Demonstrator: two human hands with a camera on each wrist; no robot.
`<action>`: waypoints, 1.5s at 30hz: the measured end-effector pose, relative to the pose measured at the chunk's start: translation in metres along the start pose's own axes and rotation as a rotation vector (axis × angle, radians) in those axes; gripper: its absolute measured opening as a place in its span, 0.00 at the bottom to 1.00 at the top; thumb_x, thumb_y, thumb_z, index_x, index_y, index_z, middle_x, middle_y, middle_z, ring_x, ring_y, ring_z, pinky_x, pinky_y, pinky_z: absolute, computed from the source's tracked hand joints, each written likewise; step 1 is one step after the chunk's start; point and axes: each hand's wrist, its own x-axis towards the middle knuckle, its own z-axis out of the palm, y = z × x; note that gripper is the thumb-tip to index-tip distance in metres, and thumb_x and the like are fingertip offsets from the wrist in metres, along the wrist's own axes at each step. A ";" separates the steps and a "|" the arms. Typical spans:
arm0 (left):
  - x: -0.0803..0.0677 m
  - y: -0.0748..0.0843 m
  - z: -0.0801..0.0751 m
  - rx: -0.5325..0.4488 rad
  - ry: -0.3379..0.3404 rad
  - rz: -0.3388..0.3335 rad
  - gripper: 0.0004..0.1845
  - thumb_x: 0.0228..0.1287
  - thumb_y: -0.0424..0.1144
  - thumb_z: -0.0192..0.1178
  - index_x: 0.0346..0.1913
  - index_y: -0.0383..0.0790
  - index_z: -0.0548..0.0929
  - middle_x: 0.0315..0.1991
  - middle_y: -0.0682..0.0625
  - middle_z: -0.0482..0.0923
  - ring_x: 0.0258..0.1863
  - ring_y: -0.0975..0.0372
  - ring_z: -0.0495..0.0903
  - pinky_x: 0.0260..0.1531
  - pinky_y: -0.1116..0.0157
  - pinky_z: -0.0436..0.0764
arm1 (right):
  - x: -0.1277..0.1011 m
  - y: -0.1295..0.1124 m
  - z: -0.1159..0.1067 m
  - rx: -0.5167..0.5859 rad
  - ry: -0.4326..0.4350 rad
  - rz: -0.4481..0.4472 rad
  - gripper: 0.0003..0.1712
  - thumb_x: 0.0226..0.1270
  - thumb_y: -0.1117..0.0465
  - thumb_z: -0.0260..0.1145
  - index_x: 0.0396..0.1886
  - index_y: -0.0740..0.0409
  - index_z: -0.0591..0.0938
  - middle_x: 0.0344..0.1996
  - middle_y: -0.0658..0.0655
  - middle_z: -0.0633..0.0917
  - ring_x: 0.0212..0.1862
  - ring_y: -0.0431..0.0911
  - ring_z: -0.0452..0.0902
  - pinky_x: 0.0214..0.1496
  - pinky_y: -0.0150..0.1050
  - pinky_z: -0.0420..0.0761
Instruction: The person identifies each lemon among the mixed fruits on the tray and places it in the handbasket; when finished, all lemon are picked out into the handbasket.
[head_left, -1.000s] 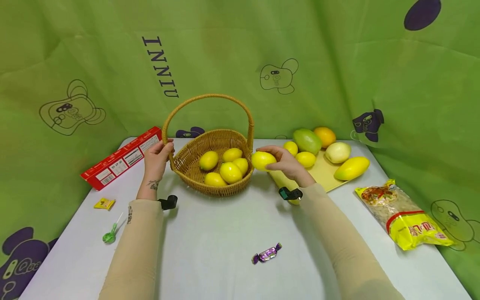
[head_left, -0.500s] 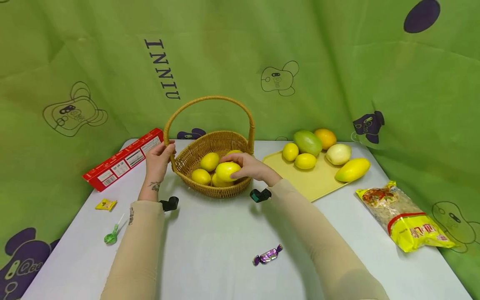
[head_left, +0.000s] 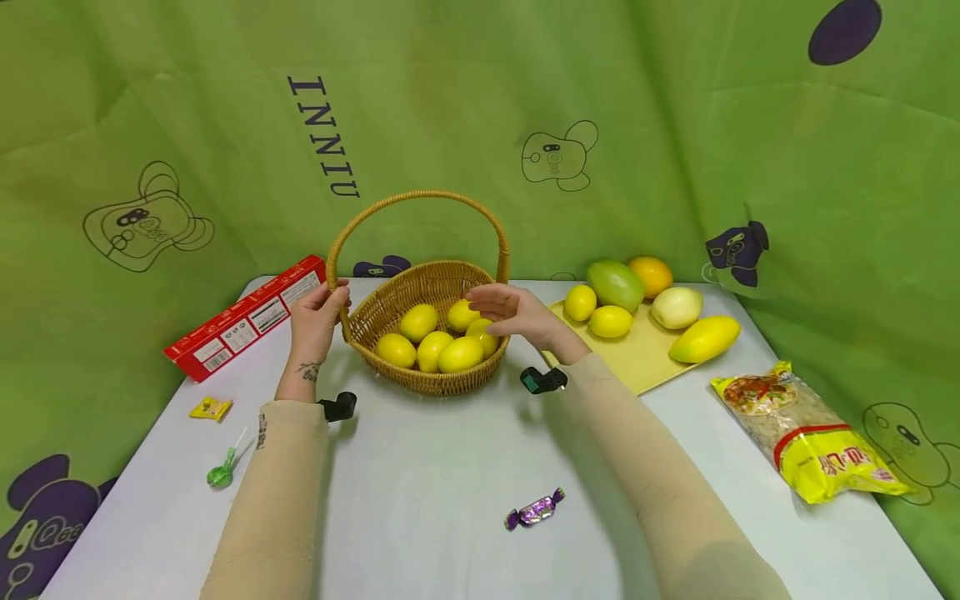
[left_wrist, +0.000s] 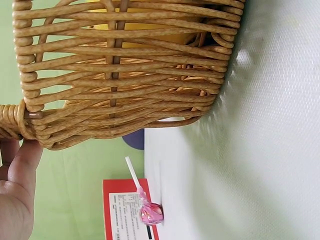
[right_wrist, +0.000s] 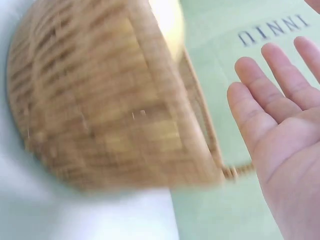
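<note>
Now right hand [head_left: 527, 318] is free, lemon [head_left: 461, 354] released in basket [head_left: 435, 383], near side; left hand [head_left: 315, 321] grips handle [head_left: 420, 194]; two lemons [head_left: 611, 322] remain on tray [head_left: 637, 362].

On your left lies a long red cardboard box [head_left: 247, 321]; on your right, a yellow-and-clear plastic packet [head_left: 810, 435].

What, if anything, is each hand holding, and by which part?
The left hand grips the basket by the lower left end of its handle; the right hand holds nothing.
</note>
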 end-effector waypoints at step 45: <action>-0.001 0.000 0.001 -0.006 0.006 -0.007 0.06 0.59 0.40 0.63 0.38 0.46 0.85 0.25 0.54 0.79 0.28 0.67 0.78 0.29 0.76 0.78 | -0.114 0.039 -0.143 -0.503 0.457 0.382 0.35 0.54 0.67 0.68 0.62 0.67 0.67 0.63 0.67 0.67 0.63 0.57 0.61 0.64 0.45 0.62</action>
